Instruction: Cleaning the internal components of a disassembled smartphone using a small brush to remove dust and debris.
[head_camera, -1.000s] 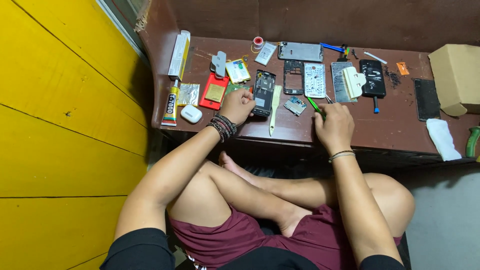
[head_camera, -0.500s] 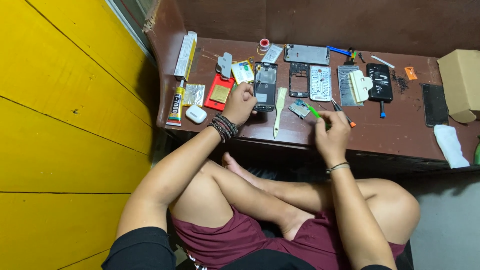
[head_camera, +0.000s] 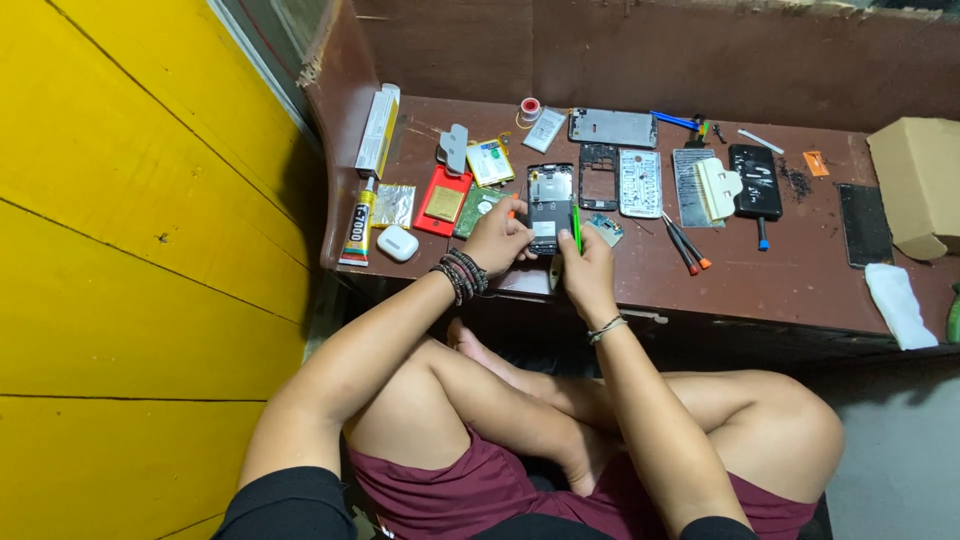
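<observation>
An opened black phone body (head_camera: 550, 205) lies on the brown wooden table (head_camera: 760, 285) in front of me. My left hand (head_camera: 497, 237), with dark bead bracelets at the wrist, rests against the phone's left edge and steadies it. My right hand (head_camera: 585, 268) holds a thin green-handled screwdriver (head_camera: 576, 226) upright, its tip at the phone's right side. A thin bracelet circles the right wrist.
Phone parts lie spread behind: a red case (head_camera: 443, 200), frames, a white keypad panel (head_camera: 640, 183), a black phone (head_camera: 755, 181). Two orange-tipped screwdrivers (head_camera: 685, 243), a glue tube (head_camera: 356, 227), a white earbud case (head_camera: 397, 243), a cardboard box (head_camera: 918, 185), a white cloth (head_camera: 897, 304). Yellow wall at left.
My right hand has moved left with the green screwdriver, from the table's open part to the phone's right edge. My left hand stays at the phone. The camera view has shifted.
</observation>
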